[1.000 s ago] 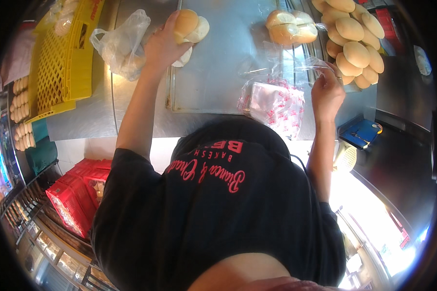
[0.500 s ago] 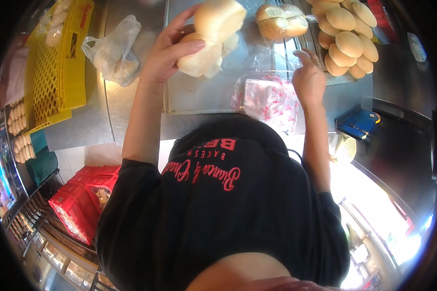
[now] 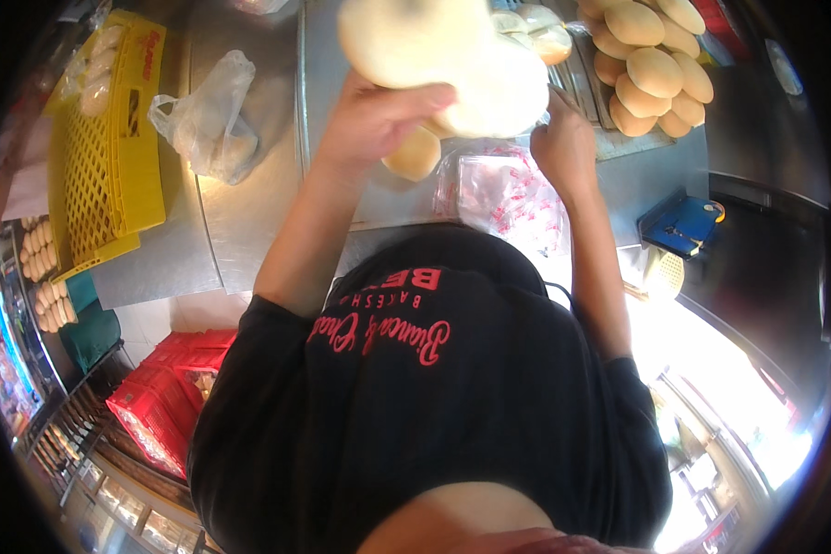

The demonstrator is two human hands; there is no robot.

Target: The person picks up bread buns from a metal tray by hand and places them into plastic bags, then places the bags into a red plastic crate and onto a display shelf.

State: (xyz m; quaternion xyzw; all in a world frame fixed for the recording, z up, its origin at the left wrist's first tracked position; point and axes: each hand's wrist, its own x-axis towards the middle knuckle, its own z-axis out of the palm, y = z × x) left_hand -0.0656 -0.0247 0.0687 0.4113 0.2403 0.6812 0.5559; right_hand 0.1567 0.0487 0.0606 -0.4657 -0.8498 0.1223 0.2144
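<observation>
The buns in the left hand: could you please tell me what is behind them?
Behind the buns, a metal tray shows to their left, and bread rolls partly at upper right. The tray's middle and the rest of the rolls are covered; anything else there cannot be seen.

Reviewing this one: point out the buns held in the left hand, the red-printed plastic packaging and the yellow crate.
Held buns (image 3: pixel 415 46): head view, pale face of the upper-left bun.
Red-printed plastic packaging (image 3: pixel 510 192): head view, middle of its top.
Yellow crate (image 3: pixel 142 157): head view, its side wall.
</observation>
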